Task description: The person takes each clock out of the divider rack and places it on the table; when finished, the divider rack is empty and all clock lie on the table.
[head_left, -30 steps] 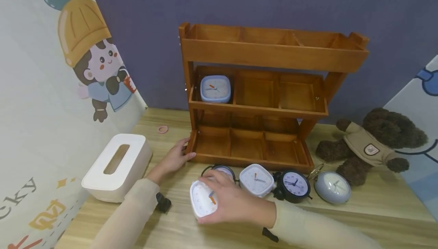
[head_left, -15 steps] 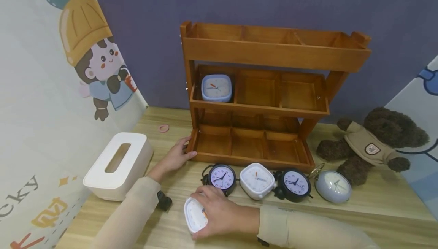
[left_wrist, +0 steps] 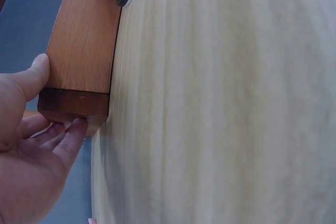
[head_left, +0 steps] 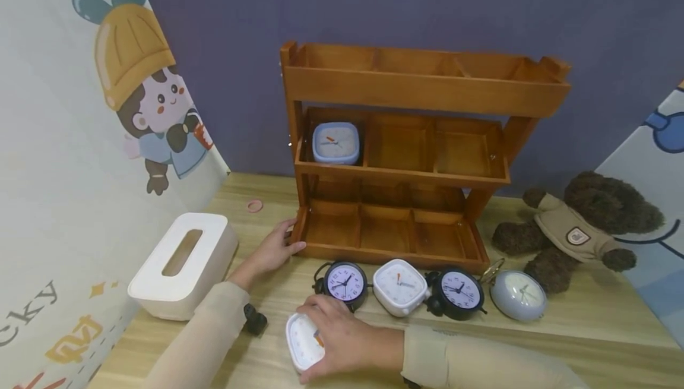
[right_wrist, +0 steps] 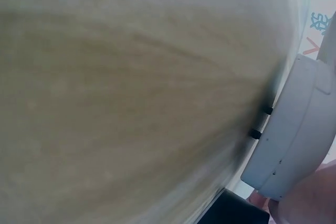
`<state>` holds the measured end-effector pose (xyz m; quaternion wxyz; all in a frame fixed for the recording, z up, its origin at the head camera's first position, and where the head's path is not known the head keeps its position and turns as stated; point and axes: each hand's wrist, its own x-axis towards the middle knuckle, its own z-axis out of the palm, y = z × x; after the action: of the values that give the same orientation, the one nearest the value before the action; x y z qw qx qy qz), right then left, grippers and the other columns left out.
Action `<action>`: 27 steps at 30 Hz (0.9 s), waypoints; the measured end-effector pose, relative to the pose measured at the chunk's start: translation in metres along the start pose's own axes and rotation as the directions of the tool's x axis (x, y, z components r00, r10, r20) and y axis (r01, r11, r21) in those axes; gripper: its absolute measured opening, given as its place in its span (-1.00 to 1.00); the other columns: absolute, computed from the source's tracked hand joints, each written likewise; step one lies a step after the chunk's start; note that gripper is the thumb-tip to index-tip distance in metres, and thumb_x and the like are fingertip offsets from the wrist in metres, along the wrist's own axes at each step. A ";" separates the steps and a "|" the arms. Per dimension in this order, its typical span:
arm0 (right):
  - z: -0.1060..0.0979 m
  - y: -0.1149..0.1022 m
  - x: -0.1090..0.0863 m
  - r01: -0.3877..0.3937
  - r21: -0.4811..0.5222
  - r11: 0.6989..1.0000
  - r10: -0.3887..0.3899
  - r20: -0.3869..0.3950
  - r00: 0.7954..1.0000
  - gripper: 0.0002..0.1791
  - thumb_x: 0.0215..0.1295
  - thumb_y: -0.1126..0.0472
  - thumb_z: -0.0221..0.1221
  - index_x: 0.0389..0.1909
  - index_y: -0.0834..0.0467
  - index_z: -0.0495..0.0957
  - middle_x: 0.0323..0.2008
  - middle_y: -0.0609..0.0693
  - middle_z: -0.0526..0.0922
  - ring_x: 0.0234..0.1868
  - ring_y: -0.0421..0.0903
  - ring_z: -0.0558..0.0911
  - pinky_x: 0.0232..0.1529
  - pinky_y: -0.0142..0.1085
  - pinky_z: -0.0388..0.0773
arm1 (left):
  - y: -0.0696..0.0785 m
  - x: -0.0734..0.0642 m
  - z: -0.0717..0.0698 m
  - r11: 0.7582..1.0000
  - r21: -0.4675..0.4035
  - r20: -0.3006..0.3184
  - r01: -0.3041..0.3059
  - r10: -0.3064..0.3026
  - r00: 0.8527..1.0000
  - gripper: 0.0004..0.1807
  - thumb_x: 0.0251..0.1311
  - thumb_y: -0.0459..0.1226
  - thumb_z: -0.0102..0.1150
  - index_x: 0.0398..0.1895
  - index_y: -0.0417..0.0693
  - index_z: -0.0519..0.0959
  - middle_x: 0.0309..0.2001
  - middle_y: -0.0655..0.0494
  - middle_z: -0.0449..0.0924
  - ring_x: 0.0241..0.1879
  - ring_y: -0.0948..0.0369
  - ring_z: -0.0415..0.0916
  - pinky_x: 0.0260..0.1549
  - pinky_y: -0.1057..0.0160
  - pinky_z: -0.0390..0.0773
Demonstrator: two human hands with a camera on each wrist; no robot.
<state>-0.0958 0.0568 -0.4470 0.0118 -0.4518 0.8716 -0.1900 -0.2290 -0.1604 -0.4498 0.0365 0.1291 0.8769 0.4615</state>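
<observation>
My right hand [head_left: 342,337] holds a white square alarm clock [head_left: 301,341] low over the front of the table, fingers on top and thumb below, hiding part of its dial. In the right wrist view the white clock's [right_wrist: 289,129] two small black feet face the wood, at or very near it. My left hand [head_left: 272,249] grips the lower left end of a brown wooden three-tier shelf [head_left: 422,99]. In the left wrist view the left hand's [left_wrist: 39,161] thumb lies on one face and its fingers curl under the end of the shelf's board [left_wrist: 84,35].
Along the shelf's front stand a black clock [head_left: 344,283], a white clock [head_left: 399,287], another black clock [head_left: 458,294] and a grey round clock [head_left: 519,295]. A blue clock [head_left: 335,142] sits in the middle tier's left compartment. A tissue box [head_left: 181,264] is left, a teddy bear [head_left: 574,228] right.
My right hand has brought the white clock down and slightly left, uncovering the left black clock's dial. The left hand stays on the shelf.
</observation>
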 end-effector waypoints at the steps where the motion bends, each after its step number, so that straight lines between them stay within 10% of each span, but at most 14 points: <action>1: 0.000 0.000 0.000 0.003 0.004 1.000 -0.003 0.003 1.000 0.07 -0.19 -0.40 0.42 0.30 0.09 0.30 0.19 0.00 0.27 0.22 -0.08 0.30 0.25 -0.12 0.30 | 0.000 -0.001 0.000 1.000 0.001 -0.002 -0.006 0.006 1.000 -0.29 0.32 -0.32 0.20 0.41 -0.42 0.12 0.37 -0.45 0.10 0.24 -0.28 0.28 0.18 -0.13 0.37; 16: -0.039 0.007 0.005 -0.016 0.068 0.998 0.014 0.028 1.000 0.06 -0.07 -0.33 0.41 0.38 0.15 0.27 0.33 0.06 0.21 0.32 0.04 0.28 0.29 -0.05 0.30 | -0.002 -0.002 0.003 0.999 -0.031 0.003 0.019 -0.019 1.000 -0.28 0.31 -0.33 0.21 0.43 -0.38 0.11 0.37 -0.41 0.12 0.25 -0.26 0.27 0.16 -0.13 0.39; 27: -0.134 0.040 0.044 -0.082 0.190 0.978 0.132 -0.266 0.955 -0.07 -0.01 -0.06 0.49 0.36 0.17 0.32 0.34 0.06 0.20 0.34 0.03 0.24 0.28 -0.01 0.31 | -0.002 0.001 0.003 0.997 -0.065 0.001 0.030 -0.030 1.000 -0.29 0.31 -0.35 0.20 0.43 -0.38 0.11 0.36 -0.41 0.13 0.26 -0.25 0.27 0.17 -0.11 0.39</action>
<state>-0.1788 0.0856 -0.3293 -0.0599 -0.3697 0.8676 -0.3272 -0.2298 -0.1593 -0.4529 0.0476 0.1144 0.8634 0.4891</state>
